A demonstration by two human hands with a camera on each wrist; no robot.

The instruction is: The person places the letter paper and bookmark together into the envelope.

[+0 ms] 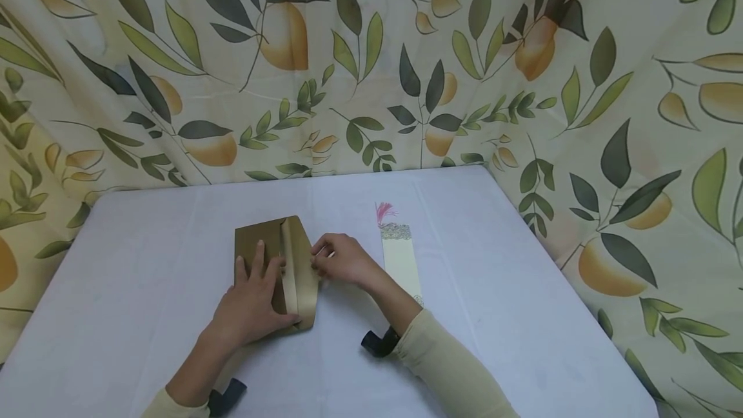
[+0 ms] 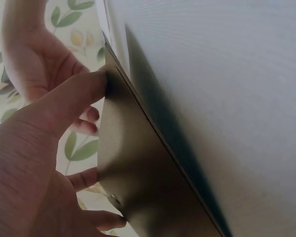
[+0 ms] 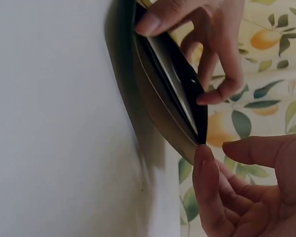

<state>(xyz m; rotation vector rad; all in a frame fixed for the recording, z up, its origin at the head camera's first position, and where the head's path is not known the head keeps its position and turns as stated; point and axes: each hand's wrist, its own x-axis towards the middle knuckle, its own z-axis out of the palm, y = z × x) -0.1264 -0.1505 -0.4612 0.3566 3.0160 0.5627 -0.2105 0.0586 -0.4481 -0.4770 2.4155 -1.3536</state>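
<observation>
A gold-brown envelope (image 1: pixel 261 237) lies on the table with its flap (image 1: pixel 304 257) folded out to the right. Across it my left hand (image 1: pixel 249 302) rests with spread fingers, its thumb at the near end of the mouth. In the right wrist view the mouth gapes a little, and a pale layer (image 3: pixel 170 74) shows inside. At the flap's outer edge is my right hand (image 1: pixel 345 260); its index fingertip (image 3: pixel 202 153) touches the flap, while the thumb stands apart. The left wrist view shows the envelope's near side (image 2: pixel 138 158) beside the left thumb.
To the right of the envelope lies a cream bookmark-like strip (image 1: pixel 399 260) with silvery patterned ends and a pink tassel (image 1: pixel 386 213), partly behind the right forearm. A white cloth covers the table (image 1: pixel 493 340). A leaf-and-fruit patterned curtain (image 1: pixel 360 115) hangs behind it.
</observation>
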